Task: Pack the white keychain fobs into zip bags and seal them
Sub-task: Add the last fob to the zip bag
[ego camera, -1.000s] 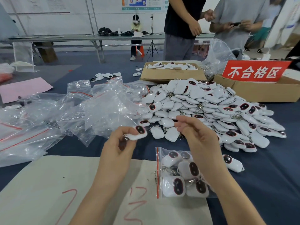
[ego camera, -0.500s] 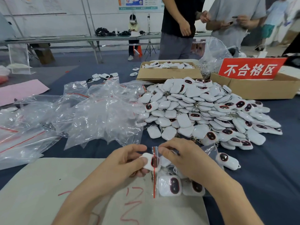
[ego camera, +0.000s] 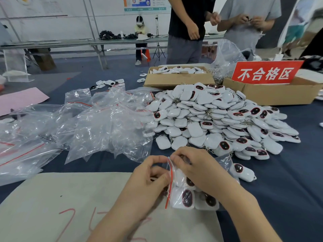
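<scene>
Pinching the red zip strip of the clear plastic zip bag (ego camera: pixel 176 179) of white keychain fobs (ego camera: pixel 186 198), lower centre: your left hand (ego camera: pixel 148 180) and right hand (ego camera: pixel 197 166), fingers curled.

Red sign (ego camera: pixel 265 73) with white characters leans on right cardboard box (ego camera: pixel 272 95). Second cardboard box (ego camera: pixel 174 80) to its left. Pink sheet (ego camera: pixel 21 100) far left. Beige board (ego camera: pixel 52 198) with red scribbles in front. Two people stand behind: black shirt (ego camera: pixel 187 14), grey shirt (ego camera: pixel 248 13).

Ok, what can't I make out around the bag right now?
Head view:
- Whether the zip bag is sealed: left hand and right hand cover its top.
- How many fobs are inside: right hand hides most.
- Contents of the far cardboard box: too small to count.
</scene>
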{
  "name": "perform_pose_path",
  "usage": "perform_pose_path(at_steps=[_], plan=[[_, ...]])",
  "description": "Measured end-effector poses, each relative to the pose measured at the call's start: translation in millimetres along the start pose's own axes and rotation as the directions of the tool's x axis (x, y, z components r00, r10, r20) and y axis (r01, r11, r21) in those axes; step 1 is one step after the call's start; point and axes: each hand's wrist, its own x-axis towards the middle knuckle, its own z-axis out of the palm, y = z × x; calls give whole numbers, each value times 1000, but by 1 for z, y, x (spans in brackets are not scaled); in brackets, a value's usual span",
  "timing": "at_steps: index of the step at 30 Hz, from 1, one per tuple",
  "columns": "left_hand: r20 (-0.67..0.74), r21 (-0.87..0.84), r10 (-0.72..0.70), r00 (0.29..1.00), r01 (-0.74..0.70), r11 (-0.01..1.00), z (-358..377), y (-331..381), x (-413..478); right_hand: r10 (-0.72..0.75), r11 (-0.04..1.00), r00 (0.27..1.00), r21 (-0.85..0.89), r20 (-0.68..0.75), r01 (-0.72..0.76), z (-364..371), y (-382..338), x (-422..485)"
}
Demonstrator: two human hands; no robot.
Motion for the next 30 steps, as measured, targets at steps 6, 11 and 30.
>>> perform_pose_path(at_steps=[6, 11, 30], plan=[[154, 71, 41, 987, -53, 996, 9, 1, -10, 11, 1000, 1000, -24, -22, -11, 5, -1, 1], [143, 81, 74, 987, -86, 993, 12, -1, -7, -18, 1000, 1000, -13, -23, 18, 7, 0, -1], [-178, 669, 306, 935, -113, 734, -5, -9, 7, 54, 995, 980, 87, -192, -38, -5, 1, 0]])
